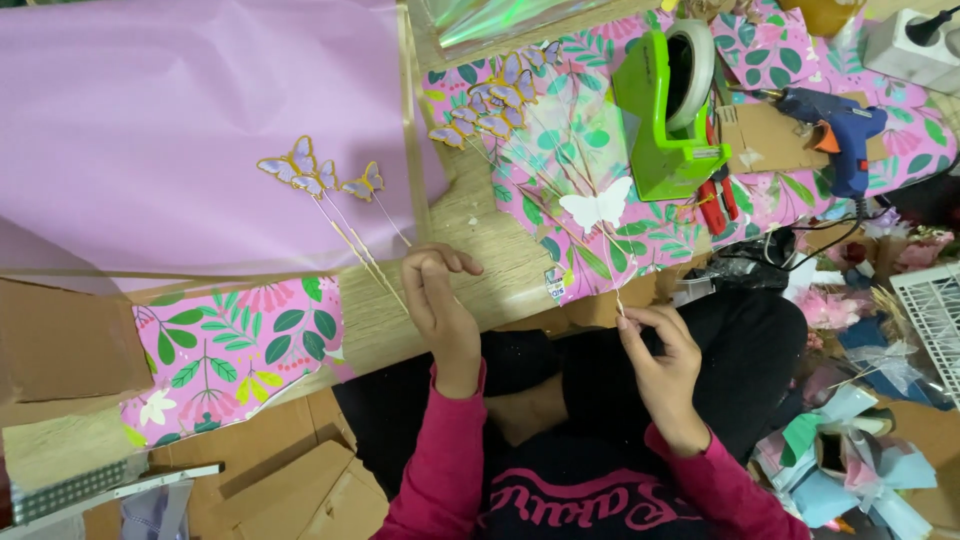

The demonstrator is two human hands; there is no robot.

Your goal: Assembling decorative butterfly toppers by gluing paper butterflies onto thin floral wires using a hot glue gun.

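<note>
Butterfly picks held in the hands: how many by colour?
Purple and gold, in the left hand: 3 butterfly picks
White, in the right hand: 1 white butterfly pick
Total: 4

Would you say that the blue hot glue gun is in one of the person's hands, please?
No, the blue hot glue gun lies on the table beyond the right hand, which pinches a thin stick.

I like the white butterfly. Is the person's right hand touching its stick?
Touching. The head view shows the right hand pinching the bottom of the thin stick between its fingertips, with the white butterfly at the top.
</note>
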